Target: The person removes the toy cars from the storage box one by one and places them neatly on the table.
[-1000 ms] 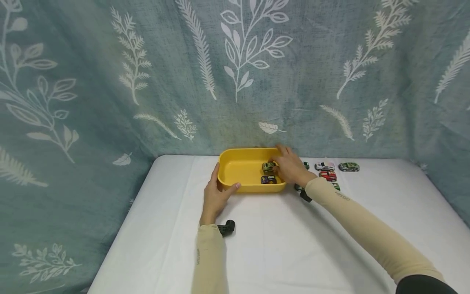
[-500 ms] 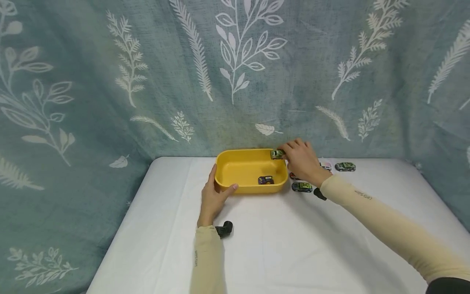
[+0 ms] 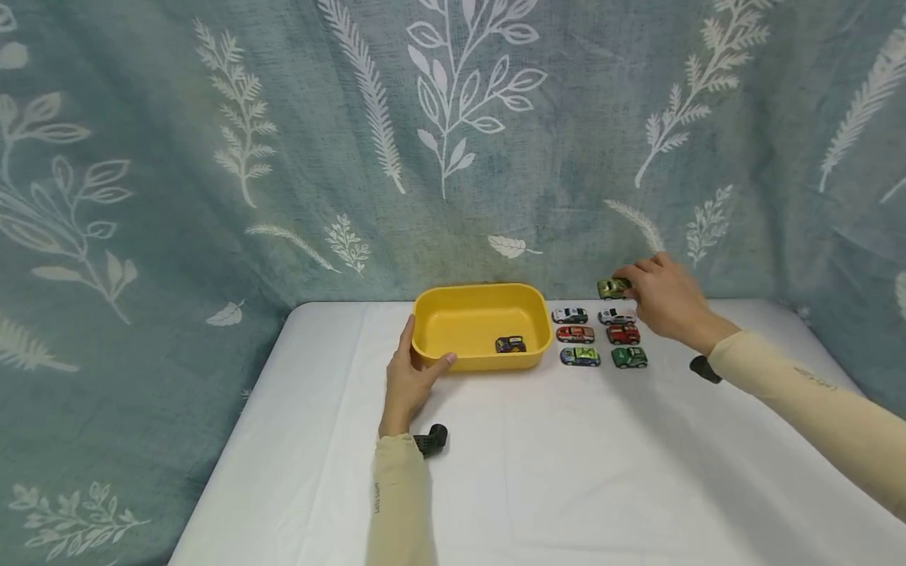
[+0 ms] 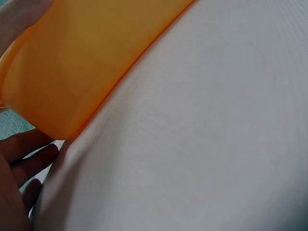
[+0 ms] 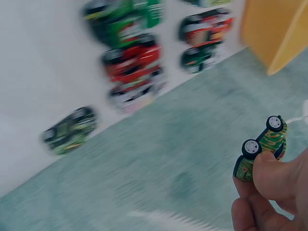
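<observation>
My right hand pinches a green toy car between thumb and fingers, raised near the table's back edge. In the right wrist view the toy car's wheels face the camera, with the thumb on its side. My left hand holds the front left corner of a yellow tray, fingers along the left side and thumb at the front rim. Inside the tray lies one dark purple toy car. The left wrist view shows the tray's outer wall between thumb and fingers.
Right of the tray, toy cars stand in two columns, among them a red car, an orange-red car and a green car. A camouflage car, hidden in the head view, stands apart. A leaf-patterned curtain hangs behind the white table.
My right hand has lifted the green toy car out of the tray and carried it right, over the rows of cars. The left hand has stayed at the tray's corner.
</observation>
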